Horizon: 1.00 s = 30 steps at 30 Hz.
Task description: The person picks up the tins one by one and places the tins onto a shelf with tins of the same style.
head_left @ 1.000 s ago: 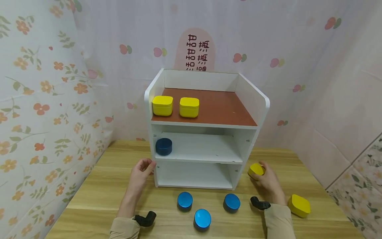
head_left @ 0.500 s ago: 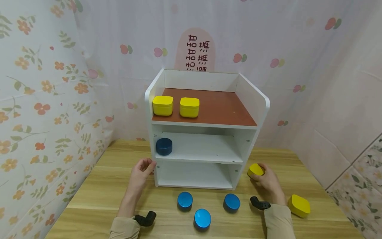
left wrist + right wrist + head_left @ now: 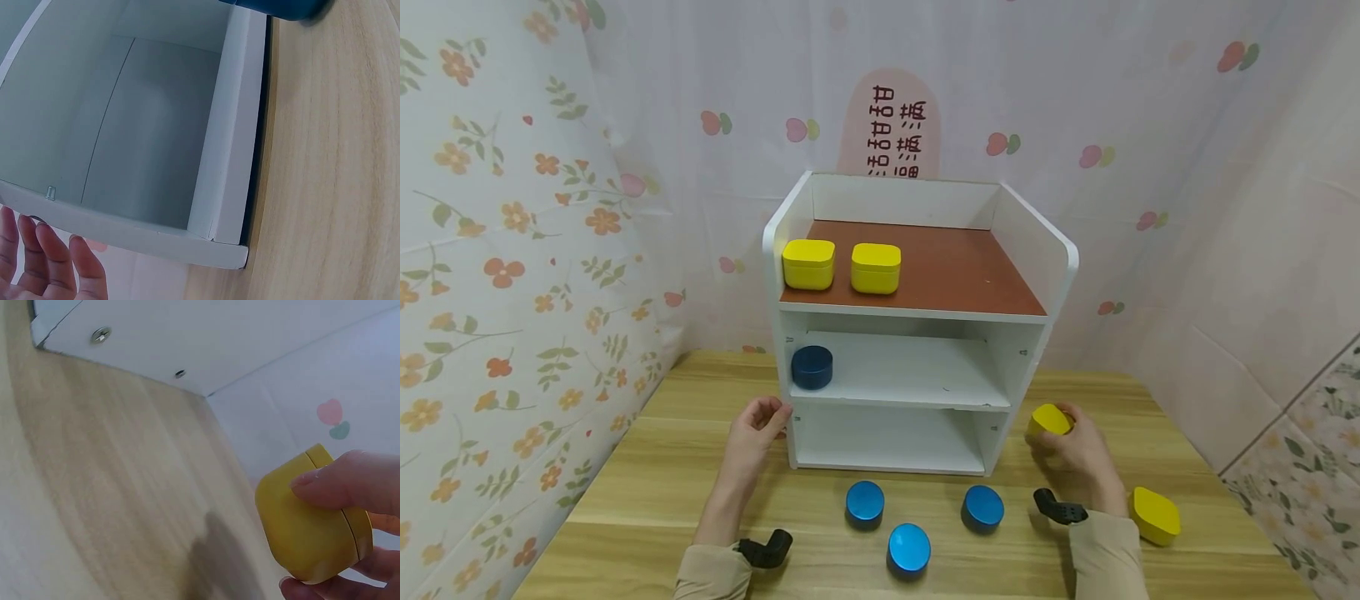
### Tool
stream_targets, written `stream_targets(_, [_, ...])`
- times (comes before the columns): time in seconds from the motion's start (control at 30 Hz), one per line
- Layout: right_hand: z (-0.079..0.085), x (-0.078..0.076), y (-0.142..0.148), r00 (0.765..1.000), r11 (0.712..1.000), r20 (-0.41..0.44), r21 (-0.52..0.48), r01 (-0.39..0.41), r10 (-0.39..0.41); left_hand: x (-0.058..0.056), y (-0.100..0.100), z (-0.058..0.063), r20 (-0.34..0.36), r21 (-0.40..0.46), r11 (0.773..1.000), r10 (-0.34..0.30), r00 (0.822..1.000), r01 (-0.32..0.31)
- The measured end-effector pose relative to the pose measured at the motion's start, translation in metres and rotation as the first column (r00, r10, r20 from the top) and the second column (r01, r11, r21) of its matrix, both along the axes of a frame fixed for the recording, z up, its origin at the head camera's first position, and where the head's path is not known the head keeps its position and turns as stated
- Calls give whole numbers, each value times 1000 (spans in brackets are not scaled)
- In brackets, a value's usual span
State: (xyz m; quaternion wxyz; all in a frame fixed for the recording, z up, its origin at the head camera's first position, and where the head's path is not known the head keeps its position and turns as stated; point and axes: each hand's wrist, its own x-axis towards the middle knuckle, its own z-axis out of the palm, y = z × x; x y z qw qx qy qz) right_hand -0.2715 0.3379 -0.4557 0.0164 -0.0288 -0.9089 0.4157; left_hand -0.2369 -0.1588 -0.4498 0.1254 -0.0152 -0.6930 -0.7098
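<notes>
My right hand (image 3: 1082,454) pinches a small yellow tin with rounded corners (image 3: 1049,420), thumb on one side and fingers on the other. In the right wrist view the tin (image 3: 309,525) is tilted, with a lid seam showing, and its shadow falls on the table. At the white shelf unit's (image 3: 891,407) left side, my left hand (image 3: 756,425) has loosely bent fingers. Its fingertips (image 3: 87,256) reach the side panel's outer face in the left wrist view; the thumb is hidden there. Two yellow tins (image 3: 808,265) stand on the brown top, and a dark blue round tin (image 3: 812,367) on the middle shelf.
Before the unit, three blue round tins (image 3: 909,547) stand on the wooden table (image 3: 647,492). Another yellow tin (image 3: 1155,515) lies beside my right wrist. Patterned curtains (image 3: 700,208) hang behind and at the sides. A black wrist device (image 3: 766,550) is on each wrist.
The right hand and its yellow tin have shifted slightly right since half a second ago, with the tin now tilted differently. My left hand and the other tins have stayed in place.
</notes>
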Motion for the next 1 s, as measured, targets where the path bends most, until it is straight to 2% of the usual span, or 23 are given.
stream_targets(0.1, [5, 1, 1, 1000, 1000, -20, 2, 0, 0, 1, 0, 1, 11, 3, 1000, -3, 1000, 3])
stream_targets(0.27, [12, 5, 10, 992, 998, -122, 58, -10, 17, 1, 0, 3, 28, 11, 1000, -9, 1000, 9])
stream_targets(0.37, [18, 10, 15, 988, 998, -151, 59, -12, 21, 2, 0, 4, 29, 9, 1000, -8, 1000, 8])
stream_targets(0.6, [42, 27, 20, 981, 996, -192, 85, 31, -14, 0, 0, 4, 26, 10, 1000, -8, 1000, 8])
stream_targets(1.0, [75, 52, 23, 959, 993, -283, 117, 18, 16, 1, 1, 4, 30, 22, 1000, -1, 1000, 1])
